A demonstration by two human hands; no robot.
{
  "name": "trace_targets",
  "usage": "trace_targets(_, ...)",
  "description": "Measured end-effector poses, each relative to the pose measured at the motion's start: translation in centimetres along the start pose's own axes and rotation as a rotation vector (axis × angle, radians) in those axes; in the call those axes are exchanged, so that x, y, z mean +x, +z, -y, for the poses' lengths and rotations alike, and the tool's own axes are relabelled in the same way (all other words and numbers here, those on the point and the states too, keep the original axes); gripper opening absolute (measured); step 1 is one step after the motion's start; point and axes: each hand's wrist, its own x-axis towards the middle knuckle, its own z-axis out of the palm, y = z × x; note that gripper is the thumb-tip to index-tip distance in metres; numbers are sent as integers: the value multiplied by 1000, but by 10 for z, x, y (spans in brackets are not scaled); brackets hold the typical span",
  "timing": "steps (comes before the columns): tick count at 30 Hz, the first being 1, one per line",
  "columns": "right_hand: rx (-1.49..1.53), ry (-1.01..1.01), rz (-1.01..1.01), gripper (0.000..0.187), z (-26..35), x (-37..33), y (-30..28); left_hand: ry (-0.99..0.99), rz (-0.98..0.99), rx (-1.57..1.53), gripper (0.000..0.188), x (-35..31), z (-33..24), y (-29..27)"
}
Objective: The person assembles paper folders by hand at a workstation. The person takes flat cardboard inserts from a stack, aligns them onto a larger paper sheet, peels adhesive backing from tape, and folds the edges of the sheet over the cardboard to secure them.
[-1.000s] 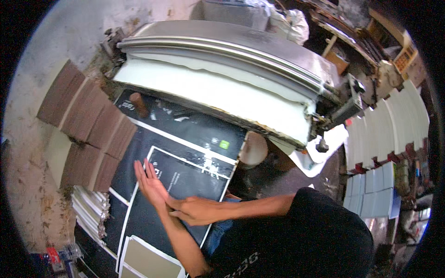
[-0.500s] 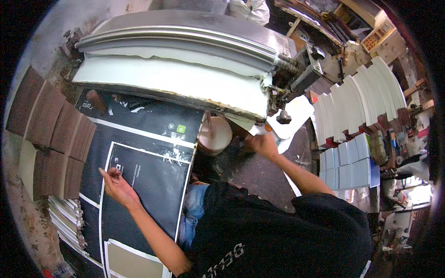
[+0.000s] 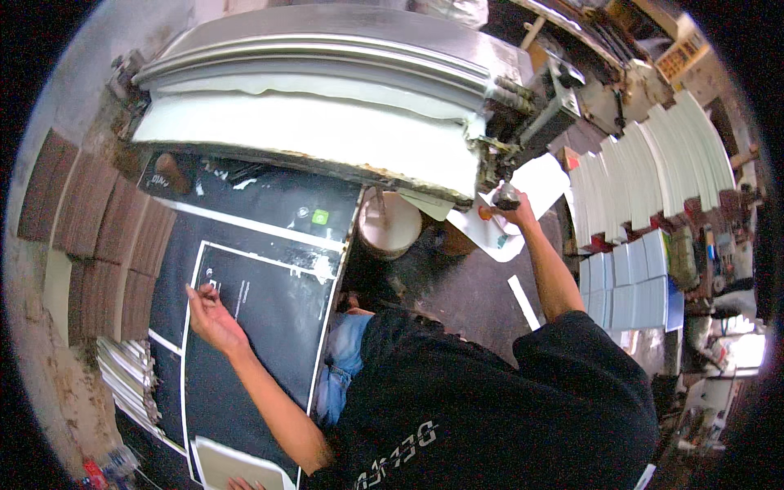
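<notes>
Roughly L-R, roller (image 3: 327,49), R hand (image 3: 518,214) at knob (image 3: 506,197)

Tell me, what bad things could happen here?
The right hand is at the dark knob near the end of the metal roller, so it might get pinched if the roller turns. The white bucket beside the black tabletop could tip if kicked. The stacked brown boards on the left might topple if bumped.

Dark knob (image 3: 506,196), black tabletop (image 3: 265,335) (lined in white), brown boards (image 3: 102,200), blue jeans (image 3: 343,351)
</notes>
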Motion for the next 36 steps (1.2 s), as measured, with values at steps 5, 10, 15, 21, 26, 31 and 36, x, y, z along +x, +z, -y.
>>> trace_targets(5,-220,69,-44,50,2,-8,-3,-15,6,-15,31,1,5,-1)
trace_targets(10,59,137,-182,36,41,-22,15,-16,6,-14,28,3,5,-5)
trace_targets(15,-90,43,-397,37,77,-29,19,-42,-13,-38,29,1,-2,-1)
trace_targets(21,-75,90,-447,32,58,-14,-3,-25,-27,27,30,-1,-5,8)
trace_targets(26,86,201,-453,27,-9,14,-51,-16,-15,113,35,-5,5,19)
trace_targets(31,-66,242,-514,45,-9,61,-75,81,-69,224,32,1,0,-7)
trace_targets(36,-210,159,-684,49,-78,91,-171,4,-39,497,40,-21,-7,25)
